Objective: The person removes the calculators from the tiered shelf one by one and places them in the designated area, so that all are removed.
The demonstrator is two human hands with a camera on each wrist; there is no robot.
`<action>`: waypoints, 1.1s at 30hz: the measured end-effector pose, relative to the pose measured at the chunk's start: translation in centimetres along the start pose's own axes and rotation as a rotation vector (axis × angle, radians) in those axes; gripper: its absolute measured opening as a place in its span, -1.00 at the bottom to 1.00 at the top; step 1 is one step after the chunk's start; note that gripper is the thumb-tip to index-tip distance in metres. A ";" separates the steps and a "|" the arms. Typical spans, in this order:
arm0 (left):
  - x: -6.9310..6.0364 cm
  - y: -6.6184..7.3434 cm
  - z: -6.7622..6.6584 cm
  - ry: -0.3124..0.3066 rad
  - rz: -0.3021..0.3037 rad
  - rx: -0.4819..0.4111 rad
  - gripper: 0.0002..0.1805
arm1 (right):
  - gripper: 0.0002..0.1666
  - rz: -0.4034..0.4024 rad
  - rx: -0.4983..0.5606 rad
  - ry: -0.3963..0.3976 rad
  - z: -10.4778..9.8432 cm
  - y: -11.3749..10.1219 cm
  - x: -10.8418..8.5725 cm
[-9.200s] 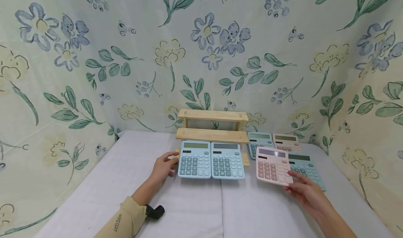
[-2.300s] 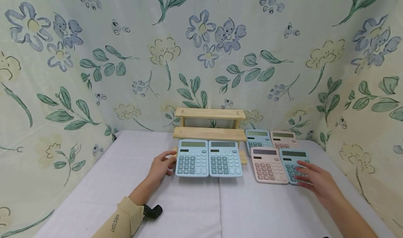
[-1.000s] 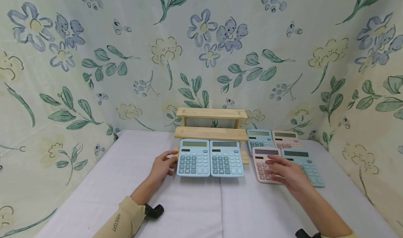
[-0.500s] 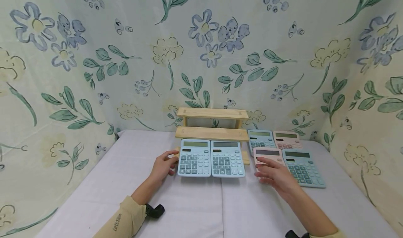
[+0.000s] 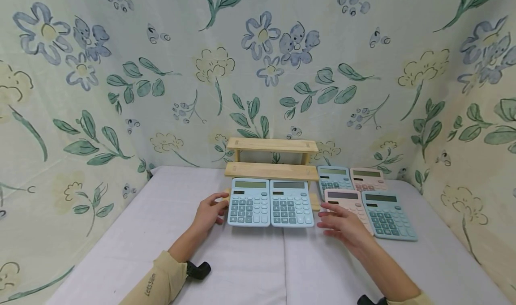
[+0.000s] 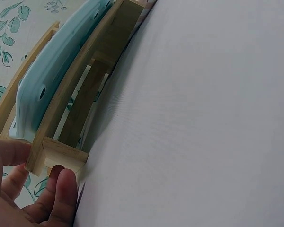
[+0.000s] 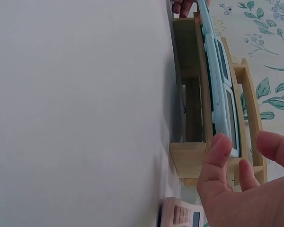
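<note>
Two light blue calculators stand side by side on the lowest step of a wooden tiered rack (image 5: 271,171), the left calculator (image 5: 248,203) and the right calculator (image 5: 292,204) both leaning back. My left hand (image 5: 207,213) is at the rack's left end; in the left wrist view its fingers (image 6: 14,151) touch the end of the wood, loosely bent. At the other end, my right hand (image 5: 346,226) has its fingers spread beside the right calculator and holds nothing. In the right wrist view the fingertips (image 7: 221,146) overlap the rack's end; contact there is unclear.
Right of the rack lie a pink calculator (image 5: 342,196), partly under my right hand, a teal calculator (image 5: 389,215), a blue calculator (image 5: 333,176) and another pink calculator (image 5: 367,179). A white cloth (image 5: 250,264) covers the table. Floral curtains (image 5: 169,117) surround it.
My right hand held the front pink calculator earlier and laid it beside the teal one. Since then the hand has moved left, empty, to the rack's right end. The left hand has stayed put.
</note>
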State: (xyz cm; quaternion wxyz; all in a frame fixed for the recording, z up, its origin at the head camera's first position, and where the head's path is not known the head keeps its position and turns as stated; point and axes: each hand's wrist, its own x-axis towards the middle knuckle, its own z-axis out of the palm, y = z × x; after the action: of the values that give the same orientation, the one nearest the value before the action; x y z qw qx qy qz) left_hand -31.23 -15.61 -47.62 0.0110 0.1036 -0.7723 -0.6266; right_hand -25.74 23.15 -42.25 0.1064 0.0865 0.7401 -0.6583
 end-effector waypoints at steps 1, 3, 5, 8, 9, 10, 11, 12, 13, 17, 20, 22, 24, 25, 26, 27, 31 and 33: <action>0.0 0.0 0.0 0.001 0.006 0.003 -0.65 | -0.28 -0.002 0.004 -0.003 0.1 0.0 0.0; 0.0 0.0 0.0 0.003 0.005 0.002 -0.66 | -0.29 -0.006 0.006 -0.005 0.4 0.0 0.0; 0.0 0.0 0.0 0.003 0.004 0.002 -0.66 | -0.29 -0.006 0.009 -0.005 0.6 0.1 0.1; 0.1 0.0 0.0 0.004 -0.002 0.001 -0.65 | -0.29 -0.008 0.010 -0.010 0.9 0.2 0.2; 0.1 0.0 0.0 0.003 -0.001 0.003 -0.65 | -0.29 -0.008 0.008 -0.010 1.0 0.2 0.2; 0.1 0.0 0.0 0.003 0.000 0.004 -0.64 | -0.29 -0.005 0.011 -0.008 1.1 0.2 0.3; 0.1 0.0 0.0 0.002 0.000 0.006 -0.64 | -0.29 -0.004 0.013 -0.005 1.2 0.3 0.3; 0.1 -0.1 0.0 0.002 0.000 0.006 -0.64 | -0.30 -0.003 0.011 -0.005 1.2 0.3 0.4; 0.1 -0.1 0.0 0.002 0.000 0.005 -0.64 | -0.30 -0.001 0.011 -0.006 1.3 0.3 0.5; 0.1 -0.1 0.1 0.005 -0.001 0.004 -0.64 | -0.30 0.006 0.017 -0.011 1.6 0.4 0.7; 0.2 -0.1 0.1 0.007 0.001 0.003 -0.65 | -0.30 0.006 0.015 -0.019 1.8 0.5 0.8; 0.1 -0.1 0.1 0.009 0.000 0.003 -0.65 | -0.30 0.004 0.012 -0.020 1.9 0.6 0.9; 0.1 -0.1 0.1 0.010 -0.001 0.003 -0.65 | -0.31 0.000 0.011 -0.021 2.1 0.8 1.0; 0.1 0.0 0.1 0.009 -0.001 0.003 -0.65 | -0.31 0.001 0.011 -0.018 2.2 0.8 1.0; 0.0 0.0 0.1 0.008 -0.001 0.004 -0.65 | -0.32 -0.001 0.011 -0.017 2.2 0.9 1.0; 0.0 0.0 0.1 0.007 -0.001 0.005 -0.65 | -0.33 -0.001 0.010 -0.017 2.3 0.9 1.0; 0.0 0.1 0.1 0.004 -0.002 0.008 -0.64 | -0.36 -0.005 0.003 -0.022 2.4 1.1 1.1; 0.0 0.1 0.1 0.005 -0.003 0.007 -0.64 | -0.37 -0.006 0.003 -0.028 2.5 1.1 1.1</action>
State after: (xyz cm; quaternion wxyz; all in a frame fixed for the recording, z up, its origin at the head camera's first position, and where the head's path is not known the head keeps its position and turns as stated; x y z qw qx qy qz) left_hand -31.26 -15.54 -47.56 0.0118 0.1063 -0.7745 -0.6235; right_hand -26.43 20.78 -43.88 0.1146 0.0752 0.7380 -0.6608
